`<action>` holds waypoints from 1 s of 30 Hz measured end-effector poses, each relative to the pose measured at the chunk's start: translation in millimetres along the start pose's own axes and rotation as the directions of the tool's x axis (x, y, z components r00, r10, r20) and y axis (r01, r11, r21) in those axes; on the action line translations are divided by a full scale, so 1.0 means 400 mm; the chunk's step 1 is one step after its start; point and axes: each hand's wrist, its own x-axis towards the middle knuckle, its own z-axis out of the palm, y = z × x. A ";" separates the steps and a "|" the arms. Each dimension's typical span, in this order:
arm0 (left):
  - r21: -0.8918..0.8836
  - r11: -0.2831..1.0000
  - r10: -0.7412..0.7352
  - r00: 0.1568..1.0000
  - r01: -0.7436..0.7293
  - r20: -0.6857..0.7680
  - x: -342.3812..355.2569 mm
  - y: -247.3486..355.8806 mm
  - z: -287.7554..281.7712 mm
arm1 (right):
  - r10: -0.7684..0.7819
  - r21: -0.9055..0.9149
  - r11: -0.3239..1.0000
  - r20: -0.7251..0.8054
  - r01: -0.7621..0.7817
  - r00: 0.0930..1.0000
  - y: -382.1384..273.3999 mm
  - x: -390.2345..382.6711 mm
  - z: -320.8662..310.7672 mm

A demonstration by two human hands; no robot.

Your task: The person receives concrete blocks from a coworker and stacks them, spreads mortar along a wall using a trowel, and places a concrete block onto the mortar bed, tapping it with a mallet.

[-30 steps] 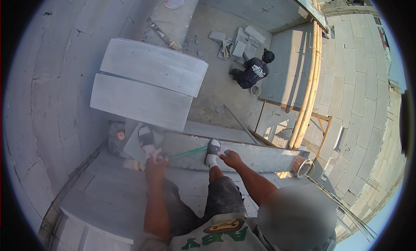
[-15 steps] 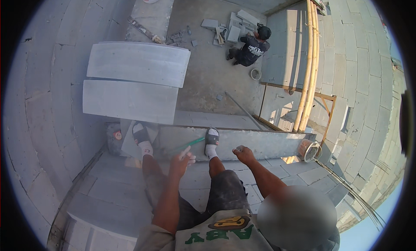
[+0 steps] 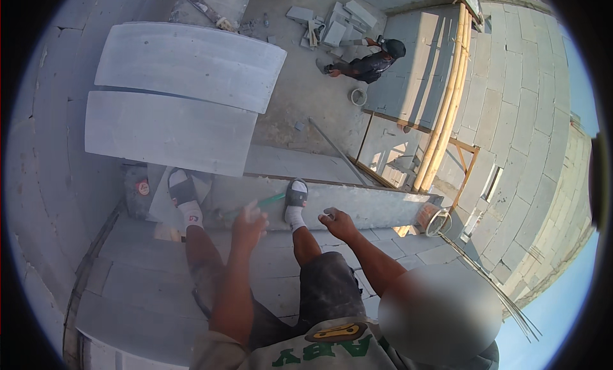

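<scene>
My left hand is over the plank I stand on, its fingertips pale and smeared by motion; whether it grips anything is unclear. A thin green stick-like thing shows just beyond those fingers, running toward my right foot; I cannot tell whether they touch. My right hand is held to the right of that foot, thumb and fingers curled together. Anything inside them is hidden. Both feet, in dark sandals and white socks, rest along the plank, the left sandal on a pale flat piece.
Two large pale panels lie ahead on the left. Below, a co-worker crouches near grey blocks and a bucket. Another bucket sits at the plank's right end, near bamboo poles. Block walls rise on both sides.
The view has shifted, so most things sit further left and higher. My hands have come slightly closer together. The co-worker below has turned and stretched an arm out to the left.
</scene>
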 end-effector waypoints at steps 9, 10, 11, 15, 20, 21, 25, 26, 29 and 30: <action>-0.026 0.997 0.063 0.990 -0.067 -0.124 0.043 -0.024 -0.009 | -0.121 -0.157 0.983 -0.197 0.091 0.973 -0.098 0.321 -0.010; -0.019 0.998 0.055 0.990 -0.058 -0.133 0.042 -0.030 -0.008 | -0.100 -0.124 0.989 -0.194 0.077 0.976 -0.114 0.347 -0.014; 0.027 0.999 0.032 0.994 -0.029 -0.107 0.041 -0.036 -0.008 | -0.079 -0.091 0.994 -0.192 0.062 0.978 -0.129 0.366 -0.017; 0.078 0.997 0.018 0.998 -0.013 -0.059 0.038 -0.053 -0.027 | -0.081 -0.109 0.992 -0.210 0.059 0.974 -0.151 0.411 -0.018; 0.040 0.999 0.003 0.998 -0.001 -0.065 0.031 -0.035 -0.028 | -0.076 -0.083 0.995 -0.231 0.058 0.970 -0.134 0.451 -0.017; 0.032 0.999 0.008 0.998 -0.006 -0.062 0.032 -0.041 -0.027 | -0.090 -0.088 0.994 -0.250 0.070 0.964 -0.134 0.459 -0.017; 0.030 0.999 -0.010 0.998 0.012 -0.062 0.029 -0.051 -0.029 | -0.038 -0.055 0.998 -0.245 0.025 0.969 -0.128 0.503 -0.007; 0.035 0.999 -0.013 0.998 0.016 -0.064 0.029 -0.053 -0.029 | -0.060 -0.094 0.995 -0.269 0.035 0.961 -0.125 0.518 -0.002; 0.044 0.999 0.009 0.997 -0.006 -0.076 0.027 -0.059 -0.031 | -0.057 -0.114 0.993 -0.290 0.024 0.955 -0.127 0.559 0.004; 0.055 0.998 -0.007 0.997 0.011 -0.071 0.026 -0.056 -0.029 | -0.035 -0.099 0.995 -0.294 0.006 0.955 -0.132 0.570 0.002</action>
